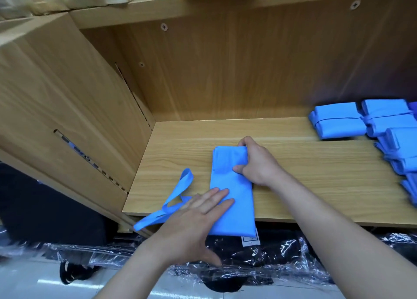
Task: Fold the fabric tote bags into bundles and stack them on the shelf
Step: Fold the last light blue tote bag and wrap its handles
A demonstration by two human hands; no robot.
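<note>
**Blue bag (234,181) part-folded on shelf (316,174)**

Folded lengthwise into a long, narrow, flat strip. Lying near the front left of the wooden shelf, far end square on the board, near end jutting past the front edge. Straps (185,178) trailing out from the left side, one looped on the board, the other hanging over the edge. Finished blue bundles (338,122) heaped at the far right, each a squat packet bound by a blue band, well apart from the bag.

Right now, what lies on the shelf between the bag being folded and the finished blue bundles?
Head view: past the right hand gripping the bag, only bare shelf board up to the bundles.
</note>
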